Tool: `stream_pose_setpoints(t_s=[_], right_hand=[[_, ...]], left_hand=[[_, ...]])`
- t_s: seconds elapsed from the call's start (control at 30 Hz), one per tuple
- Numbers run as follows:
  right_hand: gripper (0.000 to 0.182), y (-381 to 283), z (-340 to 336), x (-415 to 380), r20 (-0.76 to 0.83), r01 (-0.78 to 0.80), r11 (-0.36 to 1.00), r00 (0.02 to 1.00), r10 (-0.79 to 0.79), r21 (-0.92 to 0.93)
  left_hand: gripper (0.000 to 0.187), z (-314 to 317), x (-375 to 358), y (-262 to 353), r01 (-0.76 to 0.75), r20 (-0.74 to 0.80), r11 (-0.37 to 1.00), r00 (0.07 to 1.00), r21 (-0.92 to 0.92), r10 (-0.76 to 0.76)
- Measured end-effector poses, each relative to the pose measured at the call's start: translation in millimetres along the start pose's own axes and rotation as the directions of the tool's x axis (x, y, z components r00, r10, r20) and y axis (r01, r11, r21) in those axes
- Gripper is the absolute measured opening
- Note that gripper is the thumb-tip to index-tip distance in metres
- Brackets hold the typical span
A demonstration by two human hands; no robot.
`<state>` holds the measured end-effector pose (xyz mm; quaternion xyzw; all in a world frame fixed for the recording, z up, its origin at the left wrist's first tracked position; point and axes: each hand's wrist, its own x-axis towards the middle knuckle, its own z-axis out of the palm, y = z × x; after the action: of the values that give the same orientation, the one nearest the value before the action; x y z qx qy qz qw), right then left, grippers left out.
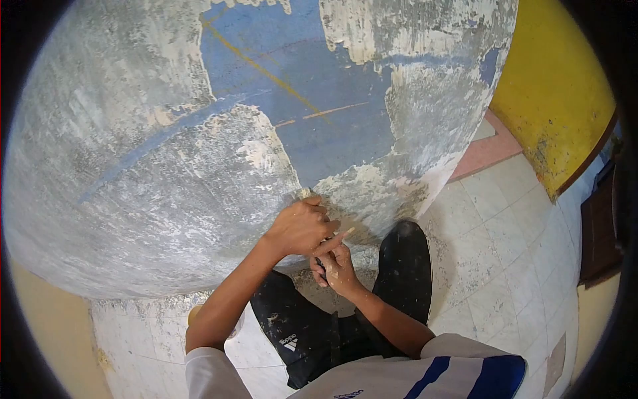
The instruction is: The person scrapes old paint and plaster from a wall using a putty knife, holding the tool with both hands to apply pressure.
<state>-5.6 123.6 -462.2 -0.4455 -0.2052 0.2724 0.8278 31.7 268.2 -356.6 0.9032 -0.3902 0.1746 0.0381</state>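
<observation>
In front of me stands a wall (166,199) with patchy grey-white paint that is flaking. A bare blue patch (345,139) with a yellow line shows in its upper middle. My left hand (304,226) is closed close against the wall, just below the blue patch, with one finger sticking out to the right. A small pale edge shows above its knuckles; what it grips is hidden. Just below it, nearly touching, my right hand (337,271) is curled around a dark handle (320,264), whose other end I cannot see.
My legs in black trousers (405,266), speckled with flakes, are bent close to the wall's foot. Paint crumbs lie on the pale tiled floor (492,266). A yellow wall (558,86) and a pink ledge (488,149) are at the right, with a dark brown object (601,233) beyond.
</observation>
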Motion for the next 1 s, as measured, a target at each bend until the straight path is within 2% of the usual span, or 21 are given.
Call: stream_pose_setpoints(t_s=[0.03, 0.1, 0.2, 0.23, 0.3, 0.33, 0.4, 0.5, 0.6, 0.67, 0.8, 0.9, 1.0], right_hand=[[0.021, -1, 3, 0, -0.003, 0.002, 0.999, 1.0, -0.002, 0.034], [0.022, 3, 3, 3, -0.036, 0.043, 0.999, 0.998, -0.043, -0.021], [0.026, -8, -1, 23, 0.025, 0.152, 0.977, 0.988, -0.15, -0.147], [0.029, -19, -3, 34, 0.062, 0.2, 0.96, 0.98, -0.191, -0.199], [0.028, -67, 12, 51, 0.125, 0.202, 0.964, 0.975, -0.182, -0.171], [0.027, -84, 18, 55, 0.158, 0.207, 0.965, 0.971, -0.182, -0.159], [0.026, -89, 24, 48, 0.106, 0.191, 0.969, 0.979, -0.176, -0.157], [0.025, -57, 17, 23, 0.061, 0.154, 0.978, 0.987, -0.146, -0.142], [0.025, 3, -7, 5, -0.001, 0.064, 0.996, 0.998, -0.064, -0.059], [0.026, 28, -19, -5, -0.036, -0.006, 0.999, 0.999, 0.005, -0.039], [0.028, 17, -13, -5, -0.063, -0.01, 0.999, 0.998, 0.008, -0.034], [0.024, 10, -12, 1, -0.029, -0.014, 0.999, 0.999, 0.013, -0.038], [0.018, 12, -7, 1, -0.009, 0.016, 1.0, 1.0, -0.016, 0.02]], left_hand=[[0.041, -1, 0, 0, 0.003, 0.026, 1.0, 1.0, 0.011, -0.003], [0.04, -3, -1, -1, 0.016, 0.078, 0.999, 0.997, 0.039, -0.019], [0.037, -10, 1, -10, 0.088, -0.107, 0.988, 0.991, 0.13, -0.075], [0.037, -28, 10, -13, 0.094, -0.133, 0.979, 0.989, 0.182, -0.07], [0.036, -82, 36, -13, 0.096, -0.184, 0.957, 0.982, 0.273, -0.046], [0.038, -92, 42, -10, 0.11, -0.141, 0.963, 0.987, 0.246, -0.077], [0.042, -107, 49, -10, 0.148, -0.055, 0.967, 0.989, 0.209, -0.139], [0.043, -64, 27, -6, 0.101, -0.062, 0.985, 0.994, 0.141, -0.093], [0.04, -9, 3, 4, 0.079, 0.058, 0.992, 0.995, 0.096, -0.085], [0.042, 20, -7, 6, 0.075, 0.075, 0.996, 0.994, 0.053, -0.079], [0.045, 24, -7, 6, 0.056, 0.022, 0.998, 0.998, 0.012, -0.056], [0.044, 4, 1, 7, 0.095, 0.086, 0.993, 0.991, 0.072, -0.101], [0.041, -2, -1, 3, 0.053, 0.1, 0.996, 0.993, 0.069, -0.06]])
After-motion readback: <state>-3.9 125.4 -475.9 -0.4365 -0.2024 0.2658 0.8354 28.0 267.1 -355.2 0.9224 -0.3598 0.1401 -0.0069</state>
